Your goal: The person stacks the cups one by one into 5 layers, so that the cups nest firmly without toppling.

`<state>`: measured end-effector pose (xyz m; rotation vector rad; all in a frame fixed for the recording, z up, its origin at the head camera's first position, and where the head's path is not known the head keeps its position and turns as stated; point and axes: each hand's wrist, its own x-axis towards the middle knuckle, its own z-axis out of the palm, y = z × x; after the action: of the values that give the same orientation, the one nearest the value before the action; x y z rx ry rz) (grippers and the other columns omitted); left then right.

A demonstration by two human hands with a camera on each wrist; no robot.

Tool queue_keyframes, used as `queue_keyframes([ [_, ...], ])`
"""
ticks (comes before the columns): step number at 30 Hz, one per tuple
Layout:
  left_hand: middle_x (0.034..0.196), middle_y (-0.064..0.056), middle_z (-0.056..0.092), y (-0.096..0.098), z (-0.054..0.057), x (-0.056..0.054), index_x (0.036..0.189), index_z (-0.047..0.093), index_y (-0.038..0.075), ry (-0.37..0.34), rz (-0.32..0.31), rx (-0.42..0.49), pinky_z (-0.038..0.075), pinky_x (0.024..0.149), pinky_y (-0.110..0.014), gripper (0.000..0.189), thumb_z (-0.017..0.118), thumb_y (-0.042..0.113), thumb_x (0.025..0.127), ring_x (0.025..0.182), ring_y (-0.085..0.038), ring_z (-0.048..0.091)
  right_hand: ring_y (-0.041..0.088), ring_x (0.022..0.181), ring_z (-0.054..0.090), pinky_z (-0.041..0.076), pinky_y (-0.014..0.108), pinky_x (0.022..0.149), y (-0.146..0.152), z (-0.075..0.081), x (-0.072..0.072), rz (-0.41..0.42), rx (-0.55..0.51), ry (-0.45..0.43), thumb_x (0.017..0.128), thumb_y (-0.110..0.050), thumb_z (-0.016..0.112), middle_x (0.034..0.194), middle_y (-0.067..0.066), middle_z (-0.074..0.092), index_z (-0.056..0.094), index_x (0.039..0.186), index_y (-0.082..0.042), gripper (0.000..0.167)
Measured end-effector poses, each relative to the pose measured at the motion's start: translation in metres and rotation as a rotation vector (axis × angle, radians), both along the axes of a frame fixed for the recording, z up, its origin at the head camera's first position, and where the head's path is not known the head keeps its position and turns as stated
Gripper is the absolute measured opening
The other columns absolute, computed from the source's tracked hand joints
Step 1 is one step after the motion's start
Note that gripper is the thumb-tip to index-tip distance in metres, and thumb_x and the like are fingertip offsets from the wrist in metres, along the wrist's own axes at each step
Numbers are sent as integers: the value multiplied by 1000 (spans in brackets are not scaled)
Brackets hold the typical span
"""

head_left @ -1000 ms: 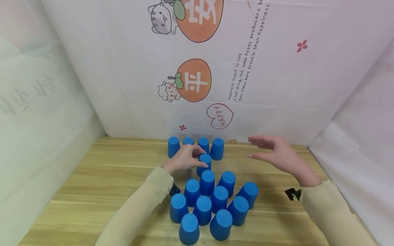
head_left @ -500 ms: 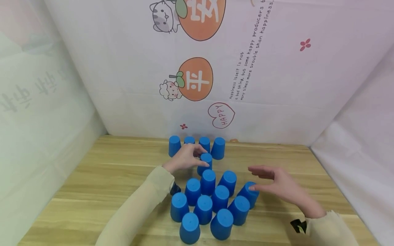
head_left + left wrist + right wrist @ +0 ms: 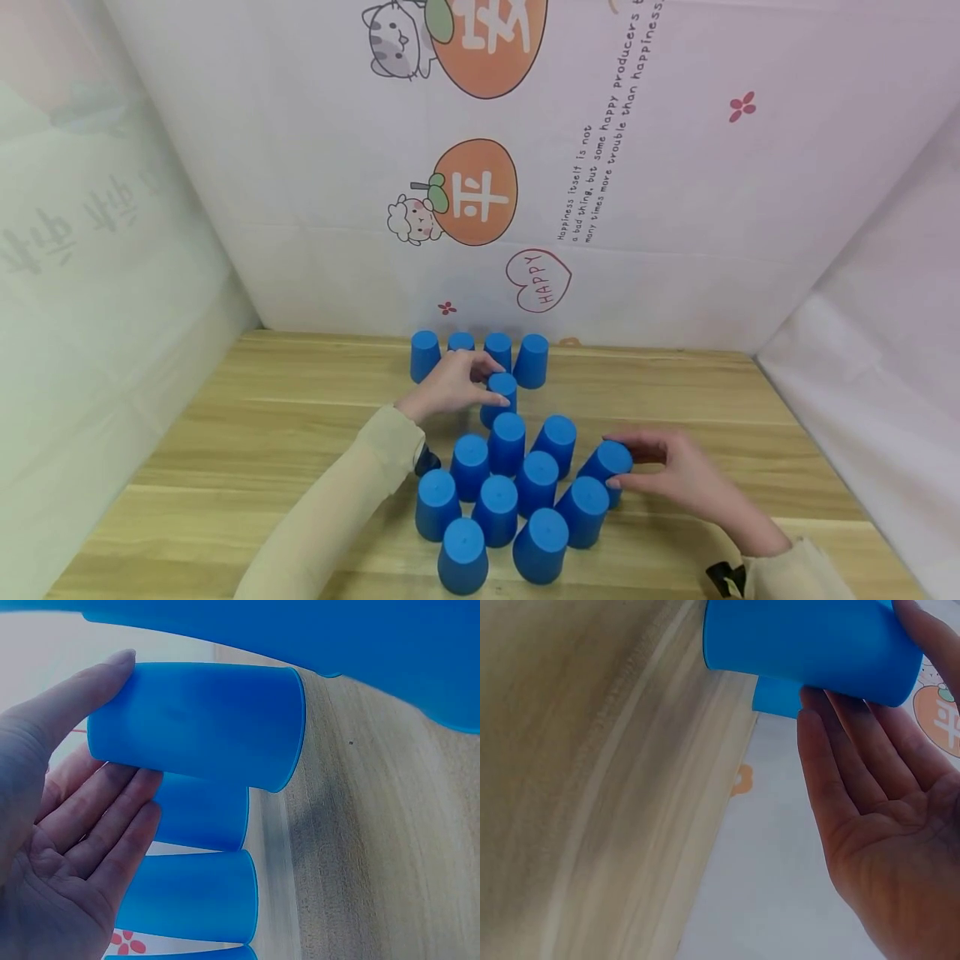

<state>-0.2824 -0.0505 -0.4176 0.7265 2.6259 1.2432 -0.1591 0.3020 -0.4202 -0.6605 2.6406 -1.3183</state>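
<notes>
My left hand [image 3: 450,383] grips an upside-down blue cup [image 3: 501,385] near its base, just in front of the back row. In the left wrist view the thumb lies on one side of this cup [image 3: 202,720] and the fingers on the other. At the right edge of the front group, my right hand [image 3: 678,473] holds another upturned blue cup [image 3: 609,457] between thumb and fingers. That cup [image 3: 810,645] fills the top of the right wrist view, its base end toward the palm.
Along the back of the wooden table [image 3: 300,375] stands a row of upturned blue cups [image 3: 531,363]. Several more cups [image 3: 495,508] crowd together at front centre, close to both forearms. A white printed cloth [image 3: 660,292] rises behind, with white cloth at both sides.
My right hand has come down and toward me from above the right side of the table, and its thumb and fingers now surround the rightmost cup. My left hand stays at its cup.
</notes>
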Motion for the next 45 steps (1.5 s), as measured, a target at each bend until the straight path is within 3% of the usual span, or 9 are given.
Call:
queue_keyframes([
  [5,113,10,69,0,1,1,119,71,20,-4,4,-2,55,93,-34,46,88,39,81,108,-19,66,21,104,69,58,44,87,-1,3,1,-15,-3,-11,88,-24,83,120,6,71,68,128,-5,47],
  [11,112,10,69,-1,2,1,119,71,19,1,2,1,55,92,-34,46,88,39,81,106,-18,66,24,105,68,58,35,86,-3,13,-10,-133,-22,27,89,-25,82,119,7,71,68,130,-6,48],
  [18,112,9,69,-1,1,0,119,71,19,6,-1,5,56,91,-34,46,88,38,81,104,-16,67,27,109,67,56,28,86,-2,27,-48,-205,5,98,90,-34,81,122,8,70,66,132,-7,53],
  [26,114,5,70,-1,0,-2,120,70,16,-7,-15,8,56,92,-38,48,88,37,82,107,-19,66,35,117,63,53,52,96,-6,38,-96,-257,-23,44,89,-44,79,130,16,65,61,139,-6,65],
  [30,114,7,70,-1,-1,-2,120,70,17,0,-14,6,56,92,-35,47,88,37,82,106,-15,66,37,119,60,51,55,98,-8,32,-118,-299,13,18,87,-52,78,133,18,63,59,140,-5,73],
  [35,114,8,70,-1,-1,-2,120,70,17,1,-14,5,56,92,-34,47,88,37,82,104,-12,66,34,114,63,52,52,97,-14,15,-142,-300,36,22,87,-49,80,128,16,66,63,134,-5,66],
  [45,114,10,69,-1,-3,-3,121,70,18,0,-19,9,55,93,-35,47,87,39,82,105,-11,66,35,111,65,54,51,95,-28,5,-154,-277,58,11,89,-38,81,124,17,68,66,130,0,57],
])
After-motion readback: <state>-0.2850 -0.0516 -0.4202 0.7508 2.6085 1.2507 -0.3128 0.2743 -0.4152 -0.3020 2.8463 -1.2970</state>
